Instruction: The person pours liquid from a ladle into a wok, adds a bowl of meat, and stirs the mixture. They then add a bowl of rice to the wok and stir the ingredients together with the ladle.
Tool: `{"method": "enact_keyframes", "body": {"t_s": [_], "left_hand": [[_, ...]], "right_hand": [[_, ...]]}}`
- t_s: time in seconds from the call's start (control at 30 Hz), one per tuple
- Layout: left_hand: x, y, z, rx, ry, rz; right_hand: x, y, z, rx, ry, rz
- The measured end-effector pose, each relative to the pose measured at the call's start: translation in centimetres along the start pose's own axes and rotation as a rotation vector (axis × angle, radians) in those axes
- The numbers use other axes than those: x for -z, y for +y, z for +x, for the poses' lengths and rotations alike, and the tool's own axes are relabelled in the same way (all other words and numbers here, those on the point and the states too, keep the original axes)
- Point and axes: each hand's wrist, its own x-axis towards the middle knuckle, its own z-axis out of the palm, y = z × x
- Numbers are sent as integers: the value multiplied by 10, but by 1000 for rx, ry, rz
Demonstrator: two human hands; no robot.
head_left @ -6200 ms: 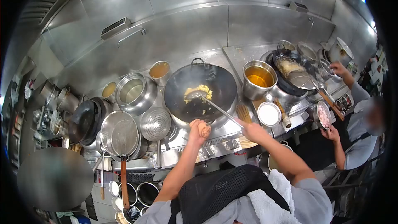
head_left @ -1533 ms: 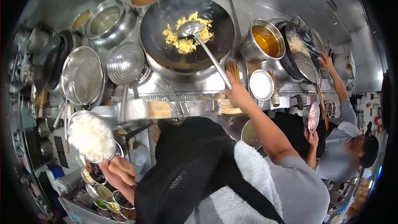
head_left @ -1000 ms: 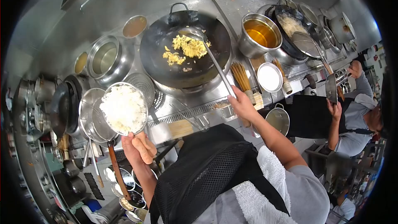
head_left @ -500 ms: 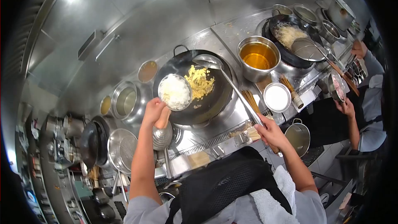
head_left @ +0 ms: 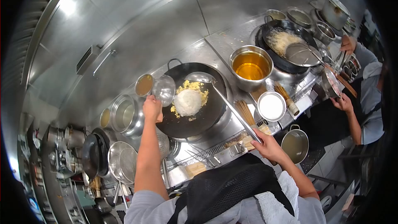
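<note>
My left hand [head_left: 152,107] is closed on the rim of a metal bowl [head_left: 165,90], tipped on its side over the left edge of the black wok [head_left: 186,129]. A rounded mound of white rice [head_left: 188,103] sits in the wok on top of yellow scrambled egg [head_left: 192,86]. In my right hand [head_left: 265,145] is the long handle of a wok ladle [head_left: 229,105]. Its head rests at the far side of the wok, just beyond the egg.
Right of the wok stand a pot of amber oil [head_left: 251,67], a tub of white contents [head_left: 271,106] and bamboo brushes [head_left: 245,113]. Sauce containers [head_left: 144,85] and strainers [head_left: 122,162] are at left. A co-worker holds a bowl [head_left: 331,82] near a second wok [head_left: 286,64].
The rice has gone from the bowl onto the egg in the wok. My left hand has tipped the bowl and moved it up-left. The ladle head has shifted slightly left and down.
</note>
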Motion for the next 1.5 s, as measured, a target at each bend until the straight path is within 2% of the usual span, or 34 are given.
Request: {"method": "enact_keyframes", "body": {"t_s": [0.07,0.1,0.17,0.23,0.33,0.4,0.43,0.5,0.53,0.57,0.63,0.67,0.7,0.73,0.77,0.8,0.83,0.9,0.93,0.97,1.0,1.03,1.07,1.1,1.17,1.23,1.3,1.33,1.37,1.43,1.5], "left_hand": [[25,-24,0,182,-72,-277],[34,-30,-5,195,-61,-275],[48,-42,-21,302,-90,-771],[58,-45,-35,313,-113,-800],[76,-21,-58,345,-266,-931],[76,-7,-69,340,-208,-1003],[76,-2,-72,321,-163,-1067],[74,3,-79,344,-128,-1100],[76,11,-82,338,-54,-1123],[81,18,-81,327,22,-1145],[77,27,-79,191,205,-901],[60,25,-70,172,221,-896],[41,19,-63,156,232,-890],[49,26,-66,168,231,-894],[58,32,-70,180,253,-693],[65,37,-74,190,274,-492],[61,28,-82,201,282,-497],[60,-3,-102,280,392,-460],[59,-16,-110,285,407,-458],[56,-28,-125,179,522,-465],[53,-34,-144,75,631,-469],[57,-31,-162,88,640,-465],[67,-23,-183,215,575,-641],[73,-13,-206,342,502,-820],[83,-16,-261,430,497,-769],[86,-24,-332,618,538,-861],[101,-14,-400,837,542,-1018],[105,-2,-430,895,580,-1150],[108,7,-459,950,626,-1279],[106,19,-511,1006,699,-1299],[118,36,-547,1128,625,-1237]], "right_hand": [[-3,2,11,104,11,-77],[-5,2,15,194,32,-145],[-8,-37,19,165,-31,-160],[-13,-56,26,201,-129,-194],[-29,-47,53,373,-121,-346],[-40,-45,65,529,-87,-499],[-46,-36,71,536,-100,-506],[-57,-16,74,406,-102,-616],[-62,-12,66,564,-82,-515],[-64,-12,62,578,-82,-520],[-65,-26,45,10,-581,219],[-68,-34,37,-146,-682,566],[-70,-38,38,-158,-686,560],[-68,-45,43,-117,-639,537],[-65,-52,48,-75,-592,510],[-61,-59,49,8,-533,309],[-53,-64,42,8,-539,295],[-32,-70,32,282,-341,-246],[-26,-54,33,519,-179,-429],[-22,-44,36,530,-189,-432],[-18,-34,40,424,-216,-522],[-13,-22,49,317,-239,-614],[-13,14,81,335,-262,-694],[-12,-1,82,330,-271,-701],[-7,-76,91,-11,-392,-634],[-1,-85,91,63,-396,-673],[10,-77,97,408,-237,-663],[9,-75,103,433,-198,-659],[6,-64,122,452,-245,-680],[-2,-34,165,437,-256,-870],[-19,-47,170,228,-291,-888]]}}
